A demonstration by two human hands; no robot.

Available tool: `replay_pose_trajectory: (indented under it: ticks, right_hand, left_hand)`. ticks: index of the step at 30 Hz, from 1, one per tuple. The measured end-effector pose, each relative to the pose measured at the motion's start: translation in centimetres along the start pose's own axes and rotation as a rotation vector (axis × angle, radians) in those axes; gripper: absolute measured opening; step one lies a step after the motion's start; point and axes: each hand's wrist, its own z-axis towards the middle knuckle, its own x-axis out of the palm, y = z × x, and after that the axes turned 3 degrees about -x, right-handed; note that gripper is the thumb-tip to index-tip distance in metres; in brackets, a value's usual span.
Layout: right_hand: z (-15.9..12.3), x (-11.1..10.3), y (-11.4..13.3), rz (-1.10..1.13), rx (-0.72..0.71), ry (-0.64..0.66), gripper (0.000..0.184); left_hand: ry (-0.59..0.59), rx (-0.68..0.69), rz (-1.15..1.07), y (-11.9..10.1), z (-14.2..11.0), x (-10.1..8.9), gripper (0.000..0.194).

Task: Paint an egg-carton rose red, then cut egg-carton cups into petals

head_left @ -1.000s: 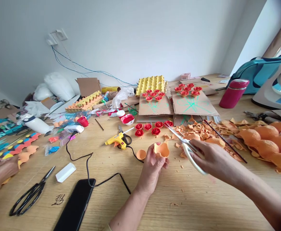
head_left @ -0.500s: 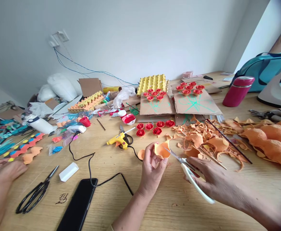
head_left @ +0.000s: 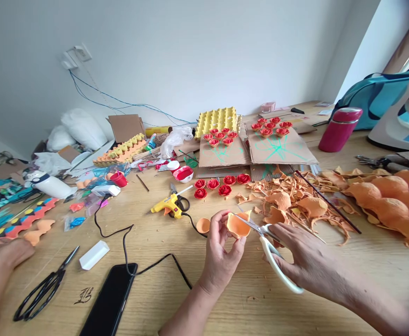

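Note:
Between its thumb and fingers, my left hand (head_left: 221,254) pinches an orange egg carton cup (head_left: 238,227) with an uneven rim, its hollow side facing me. My right hand (head_left: 304,256) grips white-handled scissors (head_left: 272,254), and their blades reach to the cup's upper rim. A small round orange cup (head_left: 203,225) lies on the table just left of my left hand. Beyond my right hand spreads a heap of orange carton scraps (head_left: 291,196). Several red paper flowers (head_left: 224,190) sit past the cup, and a yellow glue gun (head_left: 167,205) rests to the left.
Black scissors (head_left: 46,287), a white block (head_left: 94,255) and a phone (head_left: 108,303) with a black cable lie at the left front. Another person's hands (head_left: 10,252) rest at the left edge. A magenta bottle (head_left: 340,129) and an orange egg tray (head_left: 393,196) stand right.
The scissor blades have shifted to the cup's upper rim, and my left hand has turned the cup slightly. The whole view has moved a little, so the table things appear further left.

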Motion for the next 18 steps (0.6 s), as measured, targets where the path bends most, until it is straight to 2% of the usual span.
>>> replay_pose_trajectory:
  ticks: [8,13,18]
  right_hand:
    - [-0.03,0.48,0.08,0.003,-0.021,-0.002,0.013]
    - [0.15,0.59,0.02,0.011,-0.037,0.009,0.008]
    - [0.21,0.57,0.07,0.043,-0.040,0.020,0.019]
  left_hand:
    - [-0.019,0.081,0.077,-0.42,-0.24,0.13,0.046]
    - [-0.040,0.068,0.045,-0.42,-0.24,0.08,0.048]
    - [-0.034,0.039,0.027,-0.40,-0.20,-0.06,0.048]
